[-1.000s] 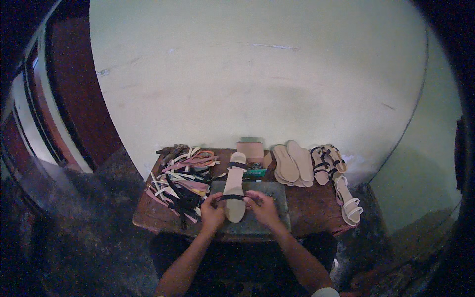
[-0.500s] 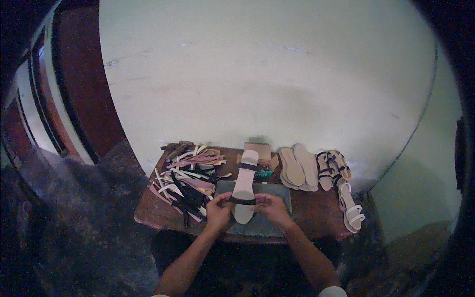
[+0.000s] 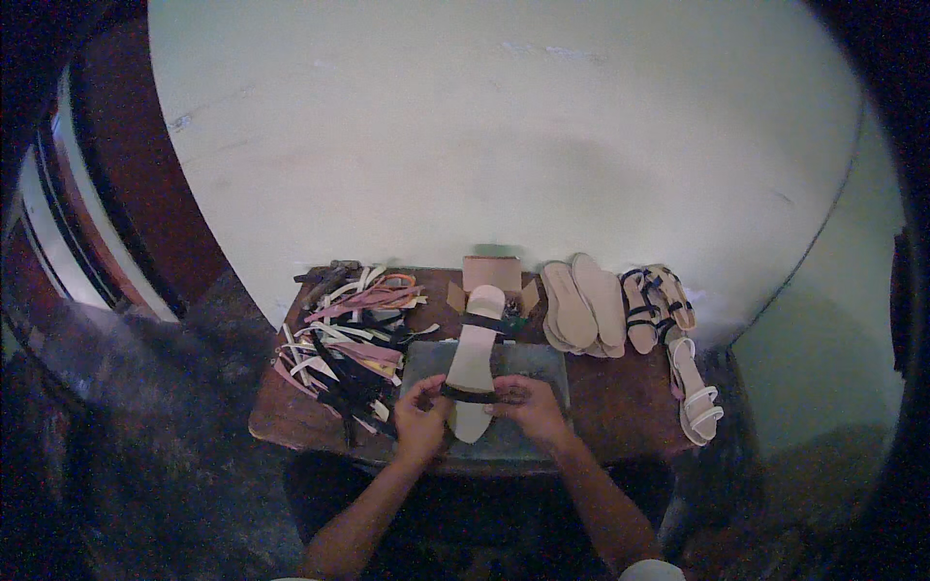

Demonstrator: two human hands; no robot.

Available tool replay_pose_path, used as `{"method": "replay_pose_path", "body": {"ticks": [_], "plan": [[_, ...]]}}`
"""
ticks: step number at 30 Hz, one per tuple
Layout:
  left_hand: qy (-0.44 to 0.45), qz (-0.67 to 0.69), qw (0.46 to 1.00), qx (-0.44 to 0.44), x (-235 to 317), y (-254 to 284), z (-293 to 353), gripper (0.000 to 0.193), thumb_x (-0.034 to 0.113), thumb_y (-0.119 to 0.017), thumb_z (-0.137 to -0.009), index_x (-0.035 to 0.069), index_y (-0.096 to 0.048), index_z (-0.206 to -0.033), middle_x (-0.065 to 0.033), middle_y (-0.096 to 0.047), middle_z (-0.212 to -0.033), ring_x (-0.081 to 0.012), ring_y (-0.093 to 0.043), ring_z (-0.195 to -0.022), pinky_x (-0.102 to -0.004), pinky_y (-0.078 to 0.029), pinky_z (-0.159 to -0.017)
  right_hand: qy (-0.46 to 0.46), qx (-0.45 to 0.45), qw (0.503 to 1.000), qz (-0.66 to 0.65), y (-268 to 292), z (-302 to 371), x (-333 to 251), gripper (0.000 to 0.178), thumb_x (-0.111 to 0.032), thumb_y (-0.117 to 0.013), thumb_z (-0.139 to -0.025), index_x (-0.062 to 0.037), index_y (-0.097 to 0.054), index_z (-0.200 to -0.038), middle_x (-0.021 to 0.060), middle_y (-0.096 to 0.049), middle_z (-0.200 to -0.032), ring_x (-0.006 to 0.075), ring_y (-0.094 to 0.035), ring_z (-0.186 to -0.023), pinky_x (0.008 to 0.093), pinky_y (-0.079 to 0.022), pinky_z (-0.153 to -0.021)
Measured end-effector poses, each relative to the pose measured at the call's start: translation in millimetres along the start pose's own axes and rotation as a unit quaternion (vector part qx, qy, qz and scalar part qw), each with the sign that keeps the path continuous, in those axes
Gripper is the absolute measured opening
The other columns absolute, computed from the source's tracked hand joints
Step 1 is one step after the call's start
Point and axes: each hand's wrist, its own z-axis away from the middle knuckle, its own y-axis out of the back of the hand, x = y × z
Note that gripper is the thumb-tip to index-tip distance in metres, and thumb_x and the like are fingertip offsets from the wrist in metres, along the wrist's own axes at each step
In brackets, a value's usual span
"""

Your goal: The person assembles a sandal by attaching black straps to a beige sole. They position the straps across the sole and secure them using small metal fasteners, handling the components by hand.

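Between my hands, over a dark grey slab [image 3: 542,373], is a pale beige sandal sole [image 3: 473,360] with its narrower tip toward me. A black strap [image 3: 472,395] lies across its near part, and a second black strap [image 3: 490,322] crosses farther up. My left hand [image 3: 422,416] is closed at the left end of the near strap, thumb and fingers at the sole's edge. At the other end my right hand [image 3: 531,411] pinches the same strap. The fingers partly hide the strap ends.
Loose straps in black, white and pink [image 3: 349,339] are heaped on the brown table [image 3: 271,412] at left. An open cardboard box [image 3: 492,271] stands behind the sole. Several beige soles [image 3: 584,305], black-strapped sandals [image 3: 654,305] and a white sandal [image 3: 693,392] lie at right.
The view has shifted, so the table's things sit slightly higher in the picture. Both hands keep hold of the near strap at the sole's sides.
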Motion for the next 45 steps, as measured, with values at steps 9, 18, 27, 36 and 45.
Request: {"method": "replay_pose_path", "body": {"ticks": [9, 18, 27, 36, 45], "plan": [[0.0, 0.027, 1.0, 0.012, -0.5, 2.1, -2.0, 0.034, -0.008, -0.062, -0.076, 0.001, -0.065, -0.109, -0.0073, -0.066, -0.1, -0.0151, -0.06, -0.093, -0.0287, -0.049, -0.082, -0.005, -0.03, 0.999, -0.04, 2.1, -2.3, 0.5, 0.045, 0.0, -0.075, -0.078, 0.0006, -0.061, -0.12, 0.0056, -0.066, -0.105, 0.0143, -0.061, -0.097, 0.0302, -0.051, -0.085], [-0.051, -0.108, 0.993, -0.015, 5.1, 4.6, 3.8, 0.032, -0.004, -0.064, -0.077, 0.004, -0.065, -0.107, -0.0057, -0.064, -0.095, -0.013, -0.061, -0.084, -0.0285, -0.049, -0.075, 0.058, 0.053, 0.993, 0.087, -9.3, -4.0, 16.2, 0.041, 0.01, -0.069, -0.073, -0.0017, -0.057, -0.11, 0.0089, -0.065, -0.104, 0.0194, -0.063, -0.098, 0.0331, -0.052, -0.086], [-0.008, -0.082, 0.997, -0.003, 3.1, 2.1, 0.7, 0.031, 0.0, -0.07, -0.076, 0.004, -0.064, -0.106, -0.006, -0.063, -0.094, -0.0136, -0.06, -0.084, -0.0278, -0.05, -0.073, 0.101, 0.082, 0.977, 0.17, -11.4, 0.2, 9.5, 0.037, 0.007, -0.068, -0.076, -0.0035, -0.059, -0.112, 0.0096, -0.067, -0.101, 0.0197, -0.064, -0.096, 0.0335, -0.052, -0.084], [-0.118, -0.265, 0.957, 0.012, 2.1, 7.7, 0.6, 0.03, 0.013, -0.076, -0.074, 0.004, -0.064, -0.1, -0.0112, -0.06, -0.095, -0.0257, -0.062, -0.084, -0.0359, -0.05, -0.075, 0.102, 0.084, 0.963, 0.236, 24.7, -6.5, -1.9, 0.03, -0.004, -0.069, -0.083, -0.0032, -0.064, -0.112, 0.0118, -0.068, -0.108, 0.0209, -0.065, -0.103, 0.0346, -0.053, -0.083], [-0.08, -0.304, 0.949, -0.012, 16.8, 6.8, 3.8, 0.031, 0.018, -0.076, -0.075, 0.004, -0.064, -0.1, -0.012, -0.062, -0.091, -0.0286, -0.062, -0.083, -0.0377, -0.05, -0.076, 0.227, 0.207, 0.84, 0.447, 61.7, -9.9, 12.2, 0.022, -0.01, -0.067, -0.078, -0.0057, -0.068, -0.1, 0.015, -0.062, -0.104, 0.0372, -0.056, -0.1, 0.0456, -0.045, -0.09]]}}
